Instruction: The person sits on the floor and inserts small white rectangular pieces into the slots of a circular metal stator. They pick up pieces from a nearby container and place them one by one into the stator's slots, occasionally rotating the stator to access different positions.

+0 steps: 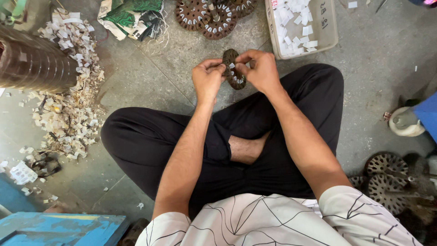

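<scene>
I sit cross-legged on a concrete floor and hold a round, rusty-brown slotted metal core (234, 73) in front of my knees. My left hand (207, 79) grips its left edge with fingers curled. On the core's right side, my right hand (260, 69) pinches at a small white paper slip in a slot. Several slots of the core carry white slips.
A beige tray (328, 32) of white paper slips stands just beyond my right hand. More slotted cores lie at the top (207, 16) and lower right (387, 175). A heap of paper scraps (68, 105) spreads on the left beside a brown ribbed cylinder (34, 64). A blue board (59, 228) is at lower left.
</scene>
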